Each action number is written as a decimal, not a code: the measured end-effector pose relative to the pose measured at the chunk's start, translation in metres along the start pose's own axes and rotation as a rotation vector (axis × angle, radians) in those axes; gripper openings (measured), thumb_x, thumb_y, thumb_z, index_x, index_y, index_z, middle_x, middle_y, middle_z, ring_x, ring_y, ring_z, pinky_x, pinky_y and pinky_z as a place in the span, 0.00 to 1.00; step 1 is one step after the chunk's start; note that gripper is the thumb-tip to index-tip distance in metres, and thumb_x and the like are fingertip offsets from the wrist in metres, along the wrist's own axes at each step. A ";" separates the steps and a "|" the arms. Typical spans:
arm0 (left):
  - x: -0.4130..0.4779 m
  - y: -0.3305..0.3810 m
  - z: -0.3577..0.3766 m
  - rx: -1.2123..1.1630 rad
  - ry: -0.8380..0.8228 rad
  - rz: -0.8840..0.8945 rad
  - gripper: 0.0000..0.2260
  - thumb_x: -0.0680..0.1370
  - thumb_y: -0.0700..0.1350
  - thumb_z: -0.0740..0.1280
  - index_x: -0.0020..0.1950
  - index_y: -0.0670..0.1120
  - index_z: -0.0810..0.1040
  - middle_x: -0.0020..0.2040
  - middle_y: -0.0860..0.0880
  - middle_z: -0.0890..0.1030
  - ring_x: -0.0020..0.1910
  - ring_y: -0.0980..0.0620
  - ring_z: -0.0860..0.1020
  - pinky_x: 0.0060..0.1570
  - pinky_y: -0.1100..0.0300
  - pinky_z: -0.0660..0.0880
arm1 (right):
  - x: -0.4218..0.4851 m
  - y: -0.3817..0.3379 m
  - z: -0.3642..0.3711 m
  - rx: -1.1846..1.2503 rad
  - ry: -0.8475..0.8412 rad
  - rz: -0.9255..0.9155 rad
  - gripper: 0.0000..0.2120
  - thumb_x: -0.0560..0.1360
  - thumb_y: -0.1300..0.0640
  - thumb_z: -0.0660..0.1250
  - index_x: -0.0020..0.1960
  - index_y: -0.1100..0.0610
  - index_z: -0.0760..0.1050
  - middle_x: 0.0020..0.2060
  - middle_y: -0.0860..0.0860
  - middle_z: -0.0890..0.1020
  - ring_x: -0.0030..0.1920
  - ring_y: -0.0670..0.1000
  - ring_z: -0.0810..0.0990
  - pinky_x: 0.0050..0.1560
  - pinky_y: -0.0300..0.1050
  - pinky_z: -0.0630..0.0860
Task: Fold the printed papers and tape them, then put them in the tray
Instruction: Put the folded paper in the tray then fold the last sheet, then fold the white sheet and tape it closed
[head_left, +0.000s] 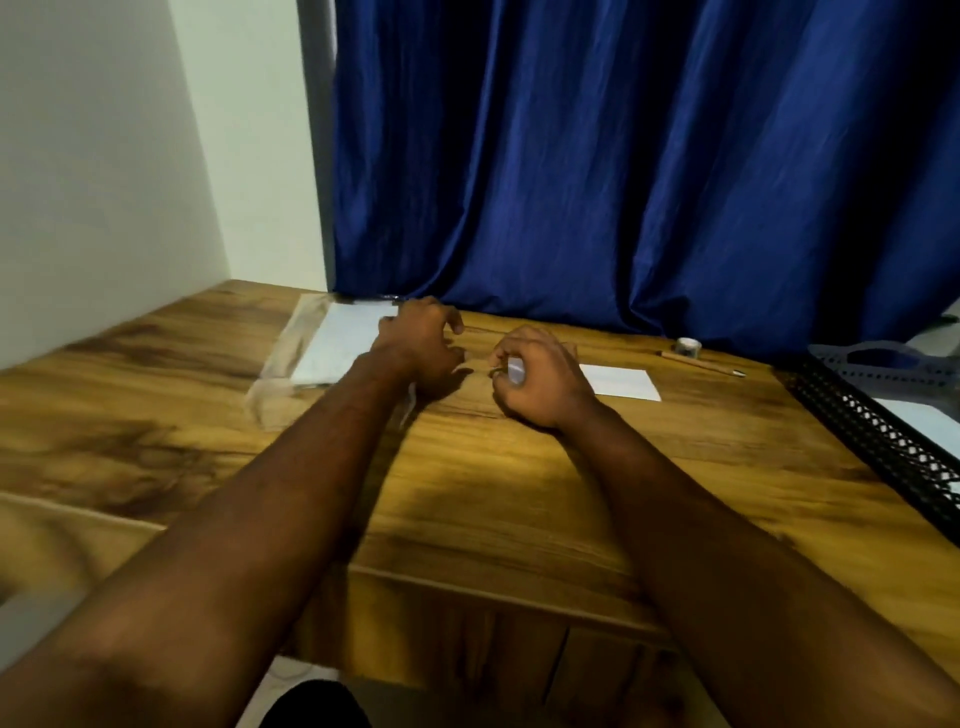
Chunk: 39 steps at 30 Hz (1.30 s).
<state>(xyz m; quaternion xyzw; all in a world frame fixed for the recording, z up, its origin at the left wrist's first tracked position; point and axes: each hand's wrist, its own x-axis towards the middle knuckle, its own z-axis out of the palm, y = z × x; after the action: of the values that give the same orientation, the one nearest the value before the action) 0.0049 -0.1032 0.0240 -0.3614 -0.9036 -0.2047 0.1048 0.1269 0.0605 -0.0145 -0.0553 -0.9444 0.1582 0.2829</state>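
Note:
My right hand (540, 382) rests on the wooden table and grips a small pale roll of tape (517, 371) in its curled fingers. My left hand (421, 343) hovers just left of it, fingers loosely curled and spread, with nothing visible between them. A folded white paper (623, 383) lies flat just right of my right hand. A stack of printed papers (340, 343) sits in a clear holder (283, 358) behind my left hand. The black mesh tray (878, 436) stands at the right edge with a sheet (922, 418) inside.
A second tape roll (689, 347) and a pencil (701, 362) lie near the back, by the blue curtain (623, 156). A grey perforated object (883, 366) rests on the tray's far end. A white wall (104, 182) borders the table's left side.

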 end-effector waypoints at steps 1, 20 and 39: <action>0.000 -0.010 -0.008 0.009 -0.062 -0.007 0.19 0.74 0.58 0.76 0.63 0.55 0.79 0.70 0.47 0.74 0.68 0.44 0.73 0.69 0.42 0.70 | 0.001 -0.008 0.005 -0.017 -0.028 -0.022 0.09 0.74 0.53 0.72 0.54 0.47 0.81 0.58 0.45 0.80 0.64 0.50 0.75 0.63 0.55 0.66; -0.048 -0.140 -0.059 -0.019 -0.399 -0.113 0.19 0.84 0.51 0.67 0.75 0.55 0.76 0.75 0.49 0.75 0.71 0.48 0.73 0.70 0.49 0.69 | 0.020 -0.105 0.060 0.080 -0.085 -0.275 0.12 0.76 0.51 0.72 0.60 0.43 0.81 0.60 0.43 0.80 0.62 0.47 0.75 0.61 0.49 0.74; -0.054 -0.141 -0.056 -0.089 -0.287 -0.094 0.17 0.87 0.51 0.61 0.75 0.50 0.77 0.74 0.46 0.77 0.67 0.48 0.75 0.62 0.55 0.68 | 0.031 -0.155 0.087 -0.488 -0.101 -0.157 0.13 0.78 0.50 0.72 0.62 0.44 0.85 0.77 0.51 0.72 0.78 0.55 0.63 0.74 0.68 0.55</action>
<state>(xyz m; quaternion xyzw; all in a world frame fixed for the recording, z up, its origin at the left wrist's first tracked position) -0.0518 -0.2539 0.0147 -0.3484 -0.9153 -0.1955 -0.0514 0.0509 -0.1028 -0.0157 -0.0402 -0.9690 -0.0941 0.2249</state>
